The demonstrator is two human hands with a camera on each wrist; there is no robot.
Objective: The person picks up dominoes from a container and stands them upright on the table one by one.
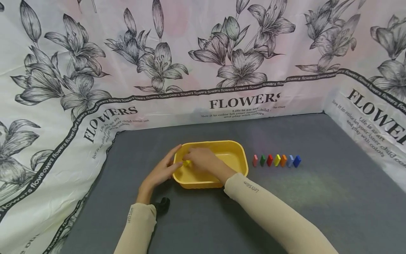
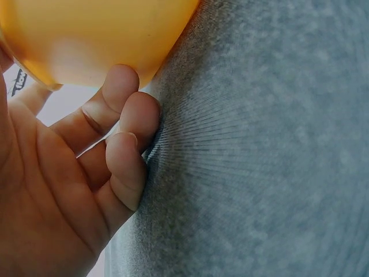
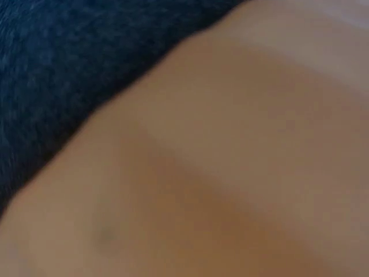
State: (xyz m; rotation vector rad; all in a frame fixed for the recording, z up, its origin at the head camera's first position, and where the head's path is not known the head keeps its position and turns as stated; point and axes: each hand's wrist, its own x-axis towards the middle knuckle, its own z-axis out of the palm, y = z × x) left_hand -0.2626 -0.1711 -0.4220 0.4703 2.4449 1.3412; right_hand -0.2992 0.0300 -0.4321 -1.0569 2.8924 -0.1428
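A yellow plastic tray (image 1: 233, 160) with raised walls sits on the dark grey tabletop. My left hand (image 1: 160, 171) grips its left side, the thumb reaching over the rim and the other fingers outside. In the left wrist view, curled fingertips (image 2: 124, 81) meet the tray's yellow outer wall (image 2: 98, 34), the lower ones right at the cloth. My right hand (image 1: 203, 162) reaches down inside the tray. Its bent fingers pinch a small bright yellow block (image 1: 187, 163) near the left wall, close to the left thumb. Only blurred skin and dark cloth show in the right wrist view.
Right of the tray, several thin coloured blocks (image 1: 277, 160) stand upright in a row, from pink to blue. A white flower-printed cloth (image 1: 177, 109) rises behind and along both sides of the grey tabletop (image 1: 196, 222). A black device (image 1: 163, 205) shows at the left wrist.
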